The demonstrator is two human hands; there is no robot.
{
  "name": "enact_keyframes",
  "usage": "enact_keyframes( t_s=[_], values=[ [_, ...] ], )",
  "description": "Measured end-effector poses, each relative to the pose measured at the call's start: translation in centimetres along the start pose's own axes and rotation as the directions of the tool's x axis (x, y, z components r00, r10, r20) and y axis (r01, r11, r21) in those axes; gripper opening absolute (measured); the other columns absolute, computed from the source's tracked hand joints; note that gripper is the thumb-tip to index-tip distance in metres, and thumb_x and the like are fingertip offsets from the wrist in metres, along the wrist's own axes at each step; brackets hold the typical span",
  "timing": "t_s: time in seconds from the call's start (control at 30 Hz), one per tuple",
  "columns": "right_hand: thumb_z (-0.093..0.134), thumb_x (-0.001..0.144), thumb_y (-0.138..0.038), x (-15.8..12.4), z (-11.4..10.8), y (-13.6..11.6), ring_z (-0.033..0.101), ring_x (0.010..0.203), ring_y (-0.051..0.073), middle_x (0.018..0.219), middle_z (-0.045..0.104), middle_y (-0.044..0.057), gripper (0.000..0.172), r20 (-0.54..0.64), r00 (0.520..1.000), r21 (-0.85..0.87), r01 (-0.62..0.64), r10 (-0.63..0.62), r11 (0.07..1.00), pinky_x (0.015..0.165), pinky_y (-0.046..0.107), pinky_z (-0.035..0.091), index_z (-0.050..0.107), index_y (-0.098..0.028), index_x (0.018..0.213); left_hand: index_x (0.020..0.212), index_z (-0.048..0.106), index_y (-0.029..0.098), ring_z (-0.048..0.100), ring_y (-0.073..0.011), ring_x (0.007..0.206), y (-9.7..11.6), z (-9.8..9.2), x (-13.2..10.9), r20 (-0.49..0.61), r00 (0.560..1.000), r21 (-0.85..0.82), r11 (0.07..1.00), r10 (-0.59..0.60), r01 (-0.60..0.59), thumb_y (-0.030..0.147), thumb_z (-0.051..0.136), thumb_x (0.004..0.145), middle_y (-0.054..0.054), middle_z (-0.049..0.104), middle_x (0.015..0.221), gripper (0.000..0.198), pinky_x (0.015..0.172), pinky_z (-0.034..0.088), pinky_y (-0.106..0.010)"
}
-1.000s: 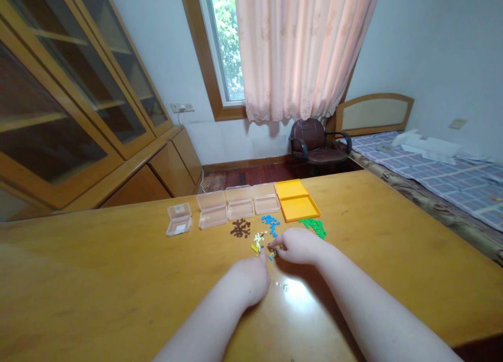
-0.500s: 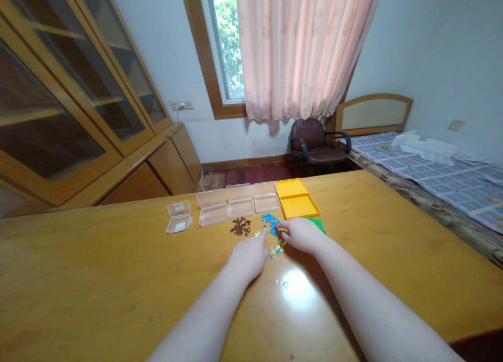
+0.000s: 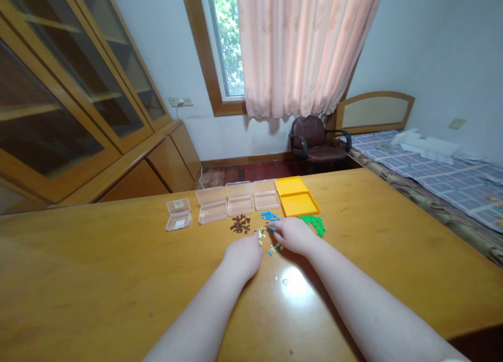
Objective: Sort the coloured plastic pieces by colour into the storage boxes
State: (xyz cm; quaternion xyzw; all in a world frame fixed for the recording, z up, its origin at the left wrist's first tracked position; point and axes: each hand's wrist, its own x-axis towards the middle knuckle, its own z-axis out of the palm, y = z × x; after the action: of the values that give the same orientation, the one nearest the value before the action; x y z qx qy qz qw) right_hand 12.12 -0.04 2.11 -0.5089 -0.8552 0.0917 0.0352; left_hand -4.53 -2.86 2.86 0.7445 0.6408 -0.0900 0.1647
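Right grip point(image 3: 293, 235) unclear amid tiny pieces point(image 3: 275, 248)

Ref = yellow tray point(image 3: 296, 202). Near side of it, to the R: green bits point(image 3: 314, 224). Near side, to the L: blue bits point(image 3: 269, 215), then dark brown bits point(image 3: 240, 225). Nearer still: mixed bits point(image 3: 274, 248), pale yellow + blue. Row L of tray: clear boxes point(image 3: 239, 205), no tint. Table point(image 3: 98, 278): honey-orange wood grain. Behind tray: chair point(image 3: 316, 142) dark maroon, curtain point(image 3: 302, 47) pale pink w/ faint floral print. Far R of tray: bed cover point(image 3: 451, 178), blue/white check.

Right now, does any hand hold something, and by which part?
Cannot tell: left hand and right hand touch the small mixed pieces, too tiny to show a grip.
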Motion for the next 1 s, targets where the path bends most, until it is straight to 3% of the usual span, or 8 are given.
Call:
enact_keyframes(
  t_s=[0.17,0.5,0.67,0.9,1.0],
  values=[
    [0.038,0.088,-0.027,0.1,0.1,0.2,0.060,0.089,0.020,0.101,0.067,0.008,0.037,-0.038,0.999,0.009,0.035,-0.035,0.999,0.079,0.030,0.040,0.056,-0.026,0.120,0.137,0.033,0.025,0.063,-0.0284,0.095,0.7,-0.3,-0.8,0.016,1.000,0.021,1.000,-0.009,0.009,0.025,0.038,0.083,-0.014,0.066,0.106,0.054,0.078,0.049,-0.041],
    [0.045,0.084,-0.023,0.6,1.1,0.3,0.046,0.099,0.022,0.106,0.057,0.009,0.033,-0.200,0.976,-0.010,0.084,-0.084,0.996,0.089,0.035,0.033,0.060,-0.021,0.114,0.136,0.035,0.029,0.063,-0.0269,0.095,0.8,0.3,-0.5,0.018,0.998,0.030,0.998,0.056,-0.056,0.023,0.035,0.085,-0.012,0.065,0.109,0.051,0.079,0.049,-0.040],
    [0.046,0.084,-0.024,0.6,1.7,0.0,0.042,0.106,0.022,0.112,0.055,0.009,0.031,-0.194,0.975,0.013,0.114,-0.110,0.993,0.093,0.037,0.031,0.060,-0.021,0.112,0.137,0.035,0.023,0.063,-0.0272,0.096,0.4,0.2,-0.2,-0.013,1.000,0.025,1.000,0.010,-0.010,0.023,0.036,0.084,-0.014,0.065,0.108,0.053,0.081,0.049,-0.041],
    [0.048,0.084,-0.033,0.4,2.2,-0.3,0.027,0.125,0.026,0.133,0.043,0.009,0.036,-0.139,0.981,0.036,0.145,-0.138,0.989,0.103,0.046,0.019,0.056,-0.025,0.118,0.125,0.048,0.021,0.063,-0.0266,0.096,0.0,-0.1,-0.2,-0.013,0.999,0.011,0.999,0.032,-0.032,0.023,0.038,0.083,-0.013,0.066,0.107,0.043,0.081,0.049,-0.039],
    [0.047,0.085,-0.033,0.5,2.2,-0.2,0.026,0.127,0.027,0.134,0.042,0.009,0.039,-0.135,0.983,0.040,0.131,-0.124,0.991,0.103,0.047,0.019,0.053,-0.026,0.122,0.131,0.041,0.022,0.063,-0.0265,0.095,0.2,-0.3,-0.3,-0.001,1.000,0.022,0.999,0.024,-0.024,0.023,0.038,0.084,-0.014,0.065,0.107,0.047,0.080,0.049,-0.039]
  ],
)
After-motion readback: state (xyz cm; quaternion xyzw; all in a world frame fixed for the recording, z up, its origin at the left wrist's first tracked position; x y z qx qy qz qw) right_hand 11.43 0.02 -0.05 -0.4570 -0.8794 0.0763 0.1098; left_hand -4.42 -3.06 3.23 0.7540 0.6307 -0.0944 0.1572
